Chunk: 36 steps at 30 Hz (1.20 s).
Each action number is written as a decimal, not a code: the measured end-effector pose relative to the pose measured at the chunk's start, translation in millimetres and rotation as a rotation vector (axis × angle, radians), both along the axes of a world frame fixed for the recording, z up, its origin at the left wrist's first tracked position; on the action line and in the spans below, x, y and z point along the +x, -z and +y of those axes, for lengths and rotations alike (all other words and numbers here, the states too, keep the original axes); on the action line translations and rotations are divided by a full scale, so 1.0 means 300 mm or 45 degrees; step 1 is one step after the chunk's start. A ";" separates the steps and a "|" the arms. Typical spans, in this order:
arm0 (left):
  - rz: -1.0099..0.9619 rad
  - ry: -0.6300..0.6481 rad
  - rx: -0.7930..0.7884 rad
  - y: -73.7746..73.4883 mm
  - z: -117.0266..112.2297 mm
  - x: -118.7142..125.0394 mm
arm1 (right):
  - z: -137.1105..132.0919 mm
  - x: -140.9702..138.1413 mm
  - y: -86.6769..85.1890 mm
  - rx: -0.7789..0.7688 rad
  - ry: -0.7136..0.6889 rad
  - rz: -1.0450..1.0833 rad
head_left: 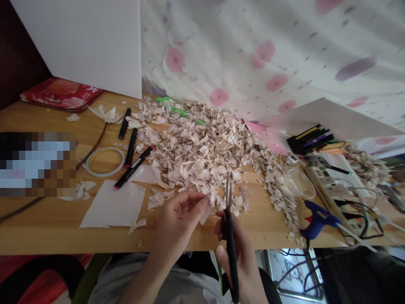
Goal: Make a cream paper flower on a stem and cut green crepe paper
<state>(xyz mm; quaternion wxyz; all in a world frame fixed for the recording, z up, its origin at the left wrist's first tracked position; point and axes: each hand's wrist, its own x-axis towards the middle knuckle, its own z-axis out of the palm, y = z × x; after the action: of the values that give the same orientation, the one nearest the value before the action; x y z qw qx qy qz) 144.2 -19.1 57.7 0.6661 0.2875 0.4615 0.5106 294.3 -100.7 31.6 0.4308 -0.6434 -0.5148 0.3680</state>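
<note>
My left hand is closed in a pinch on a small pale paper piece near the table's front edge. In my right hand is a pair of scissors with black handles, its narrow blades pointing away from me and close together. The blades are to the right of the paper piece, apart from it. Just beyond both hands spreads a large heap of pale paper scraps. A white paper sheet lies to the left of my left hand.
Several markers, a roll of tape and a paper flower on a stem lie left. At right are a blue glue gun, a power strip with cables and a black pen holder. A patterned curtain hangs behind.
</note>
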 end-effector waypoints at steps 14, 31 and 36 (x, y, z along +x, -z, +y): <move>0.035 0.109 0.034 -0.027 -0.007 -0.014 | -0.008 -0.003 -0.019 0.089 -0.175 -0.189; 0.102 0.097 0.008 -0.012 0.002 -0.034 | 0.007 0.004 0.010 -0.033 -0.121 -0.066; 0.078 0.090 0.031 -0.006 -0.002 -0.028 | 0.008 -0.009 0.006 -0.076 -0.136 0.136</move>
<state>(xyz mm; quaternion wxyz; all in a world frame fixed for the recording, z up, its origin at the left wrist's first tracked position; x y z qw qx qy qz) 135.7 -19.8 59.5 0.6657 0.3271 0.4650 0.4834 291.7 -98.4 29.8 0.4180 -0.6071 -0.5135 0.4394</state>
